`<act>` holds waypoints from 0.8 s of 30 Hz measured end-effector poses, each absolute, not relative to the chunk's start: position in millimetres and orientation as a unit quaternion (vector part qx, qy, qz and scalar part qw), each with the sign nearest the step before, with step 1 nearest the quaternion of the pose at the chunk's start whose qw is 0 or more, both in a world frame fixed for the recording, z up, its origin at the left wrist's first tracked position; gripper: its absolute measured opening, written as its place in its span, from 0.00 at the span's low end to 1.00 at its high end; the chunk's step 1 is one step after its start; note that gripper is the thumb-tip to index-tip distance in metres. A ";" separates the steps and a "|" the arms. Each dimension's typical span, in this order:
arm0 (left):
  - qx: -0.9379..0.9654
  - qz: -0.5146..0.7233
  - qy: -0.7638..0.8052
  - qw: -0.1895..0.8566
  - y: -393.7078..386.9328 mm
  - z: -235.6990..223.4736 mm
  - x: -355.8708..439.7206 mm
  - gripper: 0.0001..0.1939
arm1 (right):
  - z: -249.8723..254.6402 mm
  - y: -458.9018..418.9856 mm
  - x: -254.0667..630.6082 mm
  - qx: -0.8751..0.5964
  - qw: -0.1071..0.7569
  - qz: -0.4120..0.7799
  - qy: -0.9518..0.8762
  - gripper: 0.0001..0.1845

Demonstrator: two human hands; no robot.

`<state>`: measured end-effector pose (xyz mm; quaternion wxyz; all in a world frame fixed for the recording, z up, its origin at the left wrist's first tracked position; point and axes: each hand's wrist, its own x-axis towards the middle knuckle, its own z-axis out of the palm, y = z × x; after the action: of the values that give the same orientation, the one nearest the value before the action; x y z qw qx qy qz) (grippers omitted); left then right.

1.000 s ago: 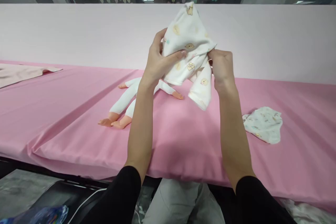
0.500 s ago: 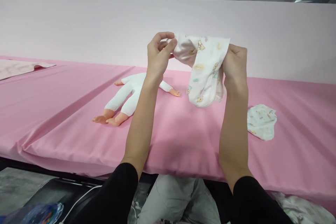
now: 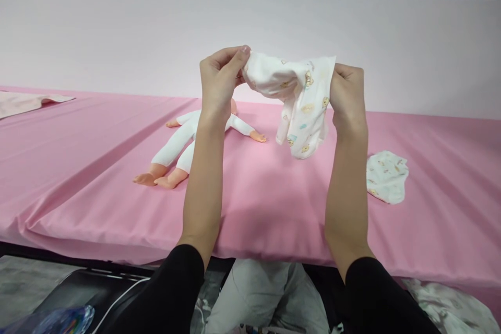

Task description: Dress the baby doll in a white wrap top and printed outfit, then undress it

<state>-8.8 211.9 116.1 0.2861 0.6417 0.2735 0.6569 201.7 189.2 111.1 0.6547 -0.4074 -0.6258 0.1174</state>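
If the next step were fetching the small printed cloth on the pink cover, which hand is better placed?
Probably the right hand: the small printed cloth lies beside its forearm, farther from the left hand. It must first release the held garment.

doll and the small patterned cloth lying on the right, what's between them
Between doll and cloth lies pink cover; in the head view, the held garment and right forearm show in front.
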 end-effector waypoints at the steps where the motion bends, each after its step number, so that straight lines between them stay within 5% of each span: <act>1: 0.641 0.652 0.275 0.298 210.0 117.0 -9.6 0.13 | 111.0 189.4 202.1 -0.403 0.654 0.117 -0.630 0.23; 8: 0.614 0.652 0.241 0.374 210.1 120.8 -12.6 0.10 | 109.9 193.5 204.2 -0.407 0.658 0.110 -0.623 0.20; 13: 0.617 0.662 0.253 0.341 217.1 117.1 -14.6 0.10 | 105.8 201.5 212.8 -0.418 0.624 0.139 -0.646 0.05; 18: 0.613 0.691 0.258 0.282 217.6 115.2 -4.1 0.10 | 110.5 190.0 195.4 -0.390 0.618 0.077 -0.679 0.16; 24: 0.648 0.690 0.206 0.249 189.3 118.7 30.4 0.03 | 114.0 164.0 142.1 -0.307 0.594 0.131 -0.732 0.05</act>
<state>30.4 189.3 118.7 0.2493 0.6479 0.2063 0.6896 142.1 164.0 114.0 0.5938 -0.3065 -0.7323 0.1308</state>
